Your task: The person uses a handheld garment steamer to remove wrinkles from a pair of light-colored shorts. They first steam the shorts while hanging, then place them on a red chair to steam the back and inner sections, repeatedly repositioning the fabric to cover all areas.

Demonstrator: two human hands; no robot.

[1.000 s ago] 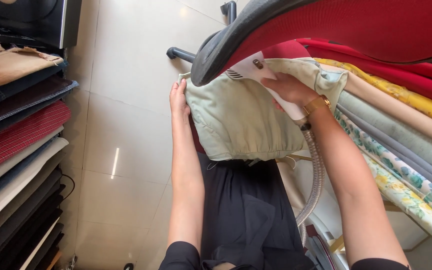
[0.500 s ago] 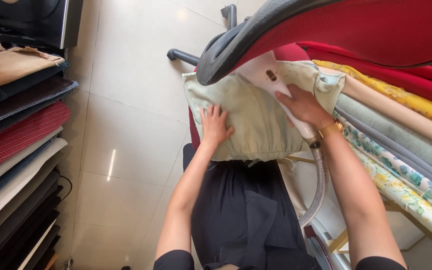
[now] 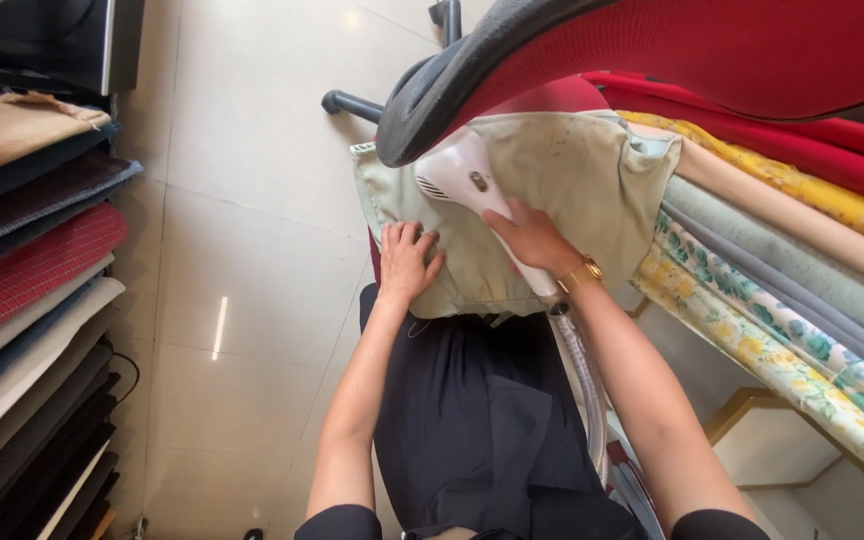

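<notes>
Steaming pale green garment [image 3: 552, 190]
My right hand [image 3: 532, 238] grips white steamer [image 3: 472, 185]; left hand [image 3: 407, 262] at 9 o'clock, flat open, pressing cloth

pale sage-green cotton garment [image 3: 542, 190] draped flat over the chair back, hem w/ stitched edge hanging down, bit wrinkled. white plastic handheld steamer [image 3: 477, 195] lies angled on it, grey ribbed hose [image 3: 582, 370] trailing below.
</notes>
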